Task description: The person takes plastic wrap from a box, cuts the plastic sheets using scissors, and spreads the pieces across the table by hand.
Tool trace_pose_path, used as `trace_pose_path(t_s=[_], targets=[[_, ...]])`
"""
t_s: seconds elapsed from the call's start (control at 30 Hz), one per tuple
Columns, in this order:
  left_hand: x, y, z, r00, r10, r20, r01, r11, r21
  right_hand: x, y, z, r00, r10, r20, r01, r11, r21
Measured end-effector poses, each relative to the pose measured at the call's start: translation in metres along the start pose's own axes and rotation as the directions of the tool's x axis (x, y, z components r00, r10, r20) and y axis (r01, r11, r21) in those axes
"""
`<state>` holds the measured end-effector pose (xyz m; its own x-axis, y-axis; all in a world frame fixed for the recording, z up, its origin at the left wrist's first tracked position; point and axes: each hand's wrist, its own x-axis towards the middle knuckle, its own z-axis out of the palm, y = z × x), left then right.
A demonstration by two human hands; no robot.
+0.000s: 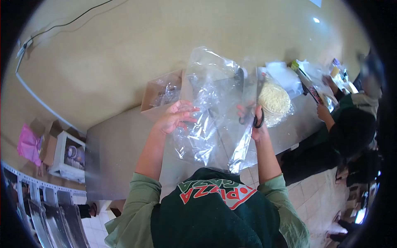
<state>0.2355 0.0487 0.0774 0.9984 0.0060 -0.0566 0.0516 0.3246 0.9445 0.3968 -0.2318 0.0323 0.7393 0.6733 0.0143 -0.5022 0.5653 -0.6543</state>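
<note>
In front of my chest a large clear plastic bag (204, 136) spreads between my two hands, its upper end near the wall. My left hand (177, 117) is at the bag's left side, fingers spread and touching the film. My right hand (257, 124) grips a pair of scissors (259, 118) by the black handles, blades pointing away from me. Some of its fingers show through the plastic at the bag's right edge. Just right of the scissors lies a clear bag of pale shredded food (274, 99), which looks like grated cheese.
An open cardboard box (160, 93) holding clear plastic stands behind my left hand on the metal table (111, 153). Clear plastic sheets (281, 74) lie at the back right. A co-worker (349, 124) handles packets at the table's right end. A white rack (68, 157) is at the left.
</note>
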Motion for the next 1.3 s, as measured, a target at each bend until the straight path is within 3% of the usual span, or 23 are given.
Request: trace_pose_path(t_s=[0.1, 0.17, 0.2, 0.3, 0.33, 0.43, 0.53, 0.63, 0.73, 0.83, 0.93, 1.03, 1.13, 1.23, 1.3], targets=[[-0.005, 0.004, 0.002, 0.998, -0.049, 0.029, 0.052, 0.991, -0.127, -0.008, -0.01, 0.032, 0.983, -0.146, -0.11, 0.106, 0.947, -0.303], [-0.006, 0.008, 0.013, 0.997, -0.056, -0.052, 0.055, 0.998, -0.017, -0.01, -0.01, 0.047, 0.959, -0.27, -0.091, 0.174, 0.807, -0.565], [-0.007, 0.009, 0.017, 0.994, -0.059, -0.094, 0.063, 0.997, 0.039, -0.015, -0.011, 0.068, 0.938, -0.323, -0.124, 0.189, 0.779, -0.598], [-0.001, 0.006, 0.01, 0.97, -0.064, -0.236, 0.095, 0.988, 0.125, -0.003, -0.011, 0.049, 0.884, -0.467, -0.02, 0.297, 0.594, -0.748], [0.001, 0.003, 0.007, 0.952, -0.078, -0.295, 0.121, 0.984, 0.131, 0.004, -0.01, 0.04, 0.848, -0.531, 0.013, 0.305, 0.466, -0.83], [0.011, -0.011, 0.016, 0.91, -0.103, -0.403, 0.161, 0.98, 0.113, 0.008, -0.003, 0.037, 0.881, -0.472, -0.025, 0.235, 0.482, -0.844], [0.016, -0.021, 0.033, 0.928, -0.009, -0.373, 0.076, 0.983, 0.165, -0.006, 0.0, 0.065, 0.947, -0.32, -0.015, 0.231, 0.715, -0.659], [0.008, -0.013, 0.07, 0.947, 0.078, -0.31, -0.038, 0.99, 0.135, -0.011, 0.005, 0.083, 0.971, -0.237, 0.031, 0.21, 0.787, -0.58], [0.011, -0.03, 0.083, 0.925, 0.331, -0.187, -0.298, 0.937, 0.182, -0.009, 0.011, 0.097, 0.963, -0.255, 0.081, 0.263, 0.848, -0.46], [0.011, -0.039, 0.088, 0.849, 0.524, 0.063, -0.48, 0.717, 0.505, -0.008, 0.019, 0.11, 0.972, -0.202, 0.123, 0.235, 0.886, -0.399], [0.007, -0.03, 0.093, 0.884, 0.467, 0.026, -0.399, 0.725, 0.561, -0.004, 0.02, 0.115, 0.976, -0.1, 0.194, 0.178, 0.879, -0.443], [0.009, -0.019, 0.068, 0.974, 0.205, -0.1, -0.197, 0.977, 0.083, -0.012, -0.017, 0.107, 0.974, -0.019, 0.227, 0.136, 0.846, -0.515], [0.004, -0.003, 0.047, 0.981, 0.1, -0.165, -0.089, 0.993, 0.072, -0.017, -0.058, 0.084, 0.944, -0.203, 0.261, 0.329, 0.64, -0.694], [0.003, 0.003, 0.047, 0.997, 0.063, 0.041, -0.064, 0.997, 0.034, -0.011, -0.068, 0.071, 0.906, -0.291, 0.308, 0.419, 0.494, -0.762], [0.006, -0.007, 0.06, 0.984, 0.015, 0.18, -0.026, 0.998, 0.056, -0.006, -0.05, 0.072, 0.935, -0.287, 0.21, 0.345, 0.589, -0.731]])
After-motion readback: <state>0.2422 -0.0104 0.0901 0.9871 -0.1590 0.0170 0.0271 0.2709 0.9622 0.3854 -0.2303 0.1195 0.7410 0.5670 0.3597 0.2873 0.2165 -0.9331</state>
